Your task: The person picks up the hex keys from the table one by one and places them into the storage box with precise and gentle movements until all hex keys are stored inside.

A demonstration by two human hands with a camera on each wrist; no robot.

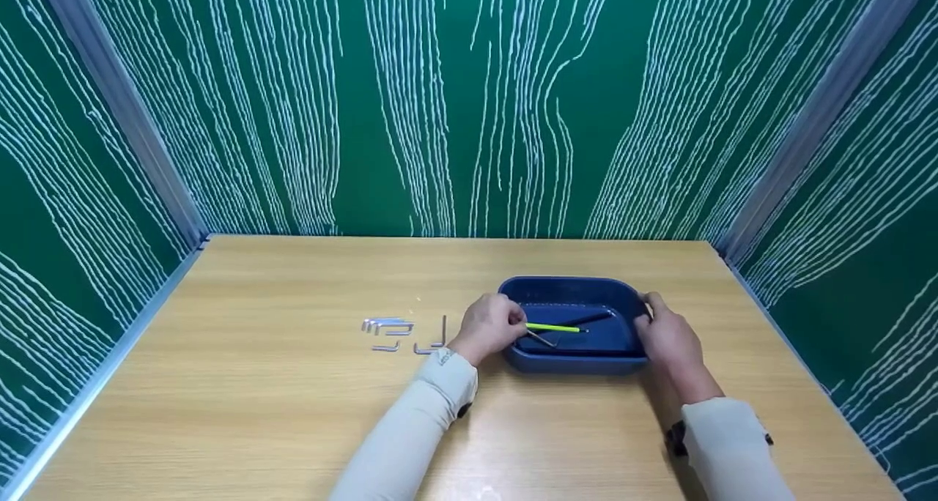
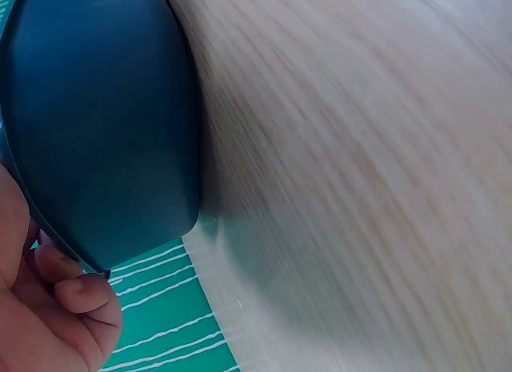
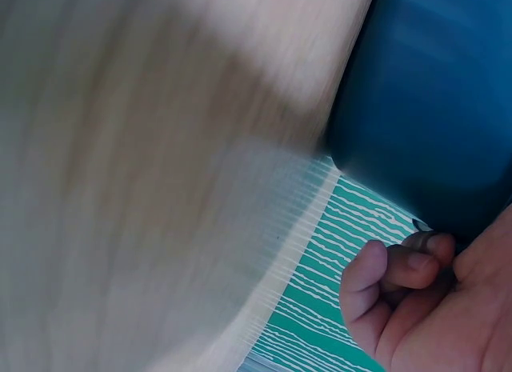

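Note:
A dark blue plastic bin (image 1: 579, 365) stands on the table, right of the middle. At its left rim my left hand (image 1: 489, 324) pinches a thin metal hex key (image 1: 542, 338) that slants down over the bin. A yellow-green stick (image 1: 553, 327) with a small metal tip lies beside the hex key, its near end by my fingertips. Behind it a black rod (image 1: 593, 316) lies in the bin. My right hand (image 1: 670, 336) grips the bin's right rim. In both wrist views curled fingers show beside the bin's outer wall (image 2: 104, 132); the left wrist view does not show the hex key.
Left of my left hand several L-shaped hex keys (image 1: 386, 324) lie on the wooden table (image 1: 256, 384). One more hex key (image 1: 443, 329) lies closer to my wrist. Green walls (image 1: 352, 105) with white wavy lines stand at the back and sides.

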